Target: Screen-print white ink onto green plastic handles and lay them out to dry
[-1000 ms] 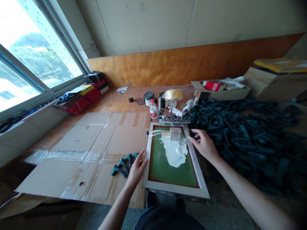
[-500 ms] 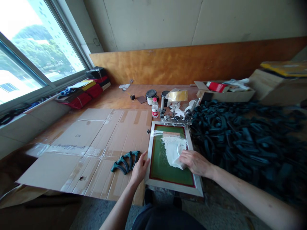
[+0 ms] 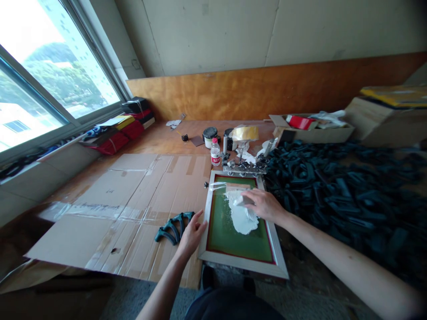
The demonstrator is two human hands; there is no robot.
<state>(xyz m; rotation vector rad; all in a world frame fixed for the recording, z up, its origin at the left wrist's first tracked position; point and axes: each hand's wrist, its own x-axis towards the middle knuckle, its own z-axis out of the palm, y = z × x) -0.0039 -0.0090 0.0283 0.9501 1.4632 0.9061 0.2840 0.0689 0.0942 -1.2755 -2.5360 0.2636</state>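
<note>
A framed green screen (image 3: 218, 238) lies on the table in front of me, with a patch of white paste (image 3: 245, 222) across its middle. My right hand (image 3: 263, 204) is closed on a pale, paste-covered scraper (image 3: 243, 200) at the upper part of the paste. Beside the frame's left edge is my left hand (image 3: 192, 233), its fingers apart and holding nothing. Dark teal curved pieces (image 3: 170, 230) lie on the flat cardboard (image 3: 133, 191), just left of that hand. A metal clamp (image 3: 245, 169) sits at the frame's far end.
Heaped dark parts (image 3: 343, 186) lie on the right. A red-capped bottle (image 3: 215, 153), a tub (image 3: 210, 137) and a roll of tape (image 3: 245, 133) stand behind the frame. Farther right is an open box (image 3: 328, 134). Red and black bundles (image 3: 113, 141) lie by the window.
My right hand has moved away from me over the screen, up the paste. The frame's near end has shifted slightly. My left hand has hardly moved.
</note>
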